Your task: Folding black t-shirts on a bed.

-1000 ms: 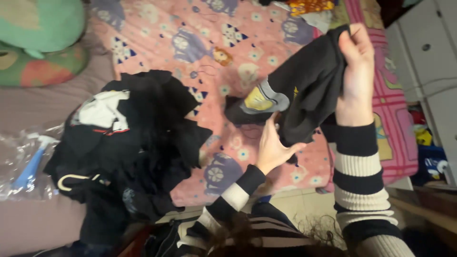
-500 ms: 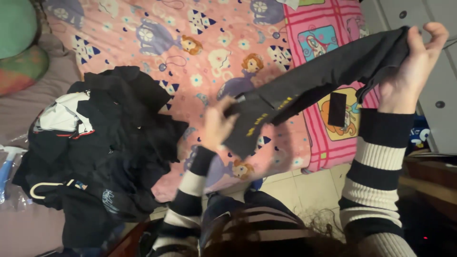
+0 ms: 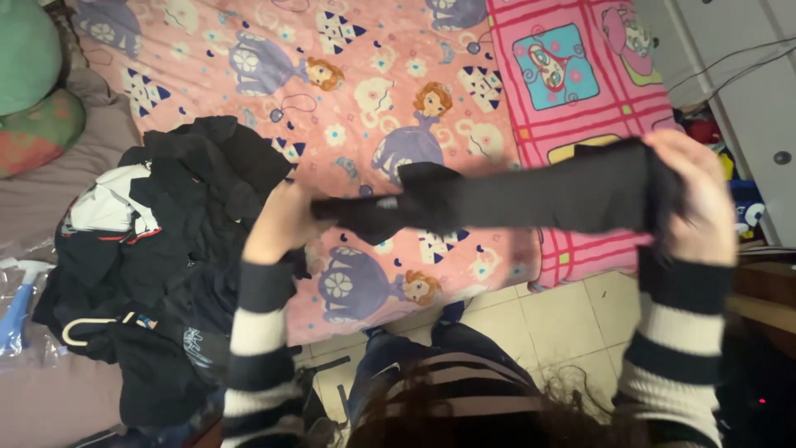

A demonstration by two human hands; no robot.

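The black garment [image 3: 531,199] is stretched out level between the person's two hands, held in the air above the near edge of the bed and the tiled floor [image 3: 547,319]. The left hand [image 3: 282,220] is closed around one end of it, where the cloth bunches into a dark, crumpled fold; the right hand [image 3: 692,199] grips the other end, its fingers wrapped over the fabric so that the cloth hides part of the palm. Both wrists come out of sleeves with broad black and cream stripes [image 3: 257,332], and dark curly hair [image 3: 464,419] fills the bottom edge of the view. Just to the left of the left hand lies a heap of black clothes [image 3: 191,249] on the bed, with a white patch showing near its top and a pale curved hanger hook near its lower edge. Further left, at the edge of the view, sits a clear plastic bag with a blue and white object [image 3: 16,303] inside. Under and beyond the garment spreads a pink bedsheet [image 3: 365,83] printed with cartoon figures and flowers, and beside it on the right a brighter pink checked blanket [image 3: 580,75]. A green and red cushion [image 3: 37,91] rests in the far left corner, and white cupboard doors [image 3: 746,66] with round knobs stand at the far right.
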